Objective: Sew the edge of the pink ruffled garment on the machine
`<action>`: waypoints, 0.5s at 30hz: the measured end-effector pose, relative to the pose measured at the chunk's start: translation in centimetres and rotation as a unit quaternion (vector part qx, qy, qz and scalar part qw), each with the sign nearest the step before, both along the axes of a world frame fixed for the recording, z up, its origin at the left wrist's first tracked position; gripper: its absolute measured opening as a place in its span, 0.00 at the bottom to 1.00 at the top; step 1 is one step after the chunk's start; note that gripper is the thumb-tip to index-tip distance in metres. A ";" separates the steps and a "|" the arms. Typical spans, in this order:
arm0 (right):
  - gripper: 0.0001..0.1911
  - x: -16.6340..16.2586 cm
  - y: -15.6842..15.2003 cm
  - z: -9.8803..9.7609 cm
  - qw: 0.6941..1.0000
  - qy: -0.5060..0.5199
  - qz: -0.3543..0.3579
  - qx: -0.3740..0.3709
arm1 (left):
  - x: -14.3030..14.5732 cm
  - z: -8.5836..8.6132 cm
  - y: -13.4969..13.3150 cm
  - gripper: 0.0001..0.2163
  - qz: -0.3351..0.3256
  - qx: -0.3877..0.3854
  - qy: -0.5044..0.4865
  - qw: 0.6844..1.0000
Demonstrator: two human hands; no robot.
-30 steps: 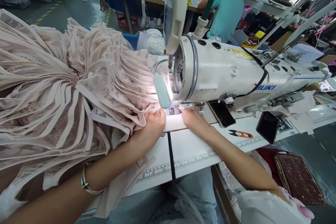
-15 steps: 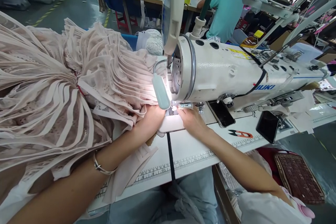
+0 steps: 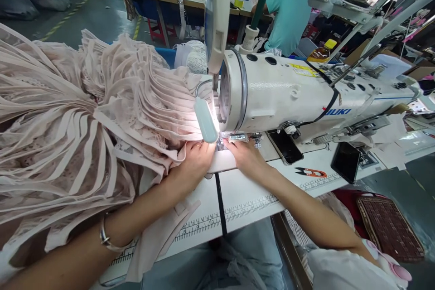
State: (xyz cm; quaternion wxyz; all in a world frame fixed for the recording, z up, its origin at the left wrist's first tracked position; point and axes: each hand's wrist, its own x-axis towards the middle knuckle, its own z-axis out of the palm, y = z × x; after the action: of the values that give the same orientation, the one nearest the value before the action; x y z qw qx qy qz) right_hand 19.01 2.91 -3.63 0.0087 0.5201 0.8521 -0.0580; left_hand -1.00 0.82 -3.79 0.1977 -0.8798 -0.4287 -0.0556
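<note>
Your left hand [image 3: 195, 161] lies palm down on the near edge of the pink fabric [image 3: 102, 122], just left of the needle area [image 3: 220, 142]. Its fingers [image 3: 204, 148] are extended and pressed together, flat on the cloth; they pinch nothing that shows. Your left wrist carries a silver bracelet [image 3: 107, 240].

Your right hand [image 3: 245, 156] rests on the tabletop [image 3: 248, 195] just right of the needle area, directly under the head of the sewing machine [image 3: 288, 95]. Its fingers [image 3: 233, 144] point toward the needle, held close together and pressed down. The glare there hides whether a fabric edge lies beneath them.

The pink fabric is a large pleated and banded stack. It fills the left side of the tabletop and rises behind your left arm. Its leading edge reaches the needle area between your two hands. One loose strip [image 3: 163, 231] hangs over the front of the tabletop below your left forearm.

The lamp [image 3: 205, 120] on the machine lights the needle area. Right of your right hand, under the machine arm, lie two dark phones [image 3: 284, 147] [image 3: 345, 162] with orange thread snips [image 3: 311, 172] between them. A printed measuring scale [image 3: 238, 210] runs along the front of the tabletop.

A person in a teal shirt [image 3: 288, 9] sits at a station behind the machine
</note>
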 end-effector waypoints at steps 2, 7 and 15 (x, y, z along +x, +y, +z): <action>0.31 -0.4 -0.2 0.6 1.000 -0.017 -0.005 -0.010 | -0.1 0.1 -0.6 0.12 -0.018 0.010 -0.024 0.999; 0.30 -0.8 -0.3 1.3 0.999 -0.025 -0.008 -0.020 | -0.3 -0.1 -0.9 0.10 -0.059 0.037 -0.065 0.995; 0.29 -0.6 -0.2 0.6 0.998 -0.039 -0.017 -0.038 | -0.3 -0.1 -0.9 0.09 -0.077 0.035 -0.090 0.992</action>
State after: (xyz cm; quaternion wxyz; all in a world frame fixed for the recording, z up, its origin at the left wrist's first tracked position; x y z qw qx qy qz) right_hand 18.39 2.72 -3.07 0.0608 0.5356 0.8393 -0.0703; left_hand -1.29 -0.08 -3.92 0.1843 -0.8940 -0.3739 -0.1643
